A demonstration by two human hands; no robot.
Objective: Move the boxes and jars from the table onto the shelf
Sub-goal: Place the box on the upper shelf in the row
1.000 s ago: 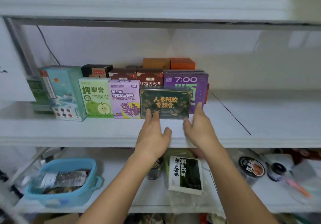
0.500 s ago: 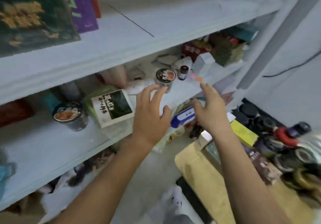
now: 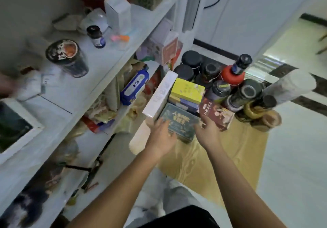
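A dark green box with gold lettering (image 3: 178, 121) lies flat on the low yellow wooden table (image 3: 221, 157). My left hand (image 3: 162, 135) rests on its near left corner with the fingers spread. My right hand (image 3: 207, 132) is at its right edge, fingers apart, touching the gap beside a red-brown box (image 3: 218, 113). Neither hand grips anything. A white box (image 3: 160, 95) stands on edge to the left, and a yellow box (image 3: 188, 89) lies on a small stack behind. Several dark-lidded jars (image 3: 192, 59) crowd the far end of the table. The white shelf (image 3: 85, 86) runs along the left.
On the shelf stand a dark round tin (image 3: 68, 58), a small dark bottle (image 3: 96, 36) and a tall white carton (image 3: 117, 13). A blue wipes pack (image 3: 134, 88) sits on the level below. A red-collared bottle (image 3: 234, 72) and a pale roll (image 3: 290, 88) stand among the jars.
My view has swung from the shelf down and right to the table. Both hands left the green box placed on the shelf and came down onto a matching green box on the table.
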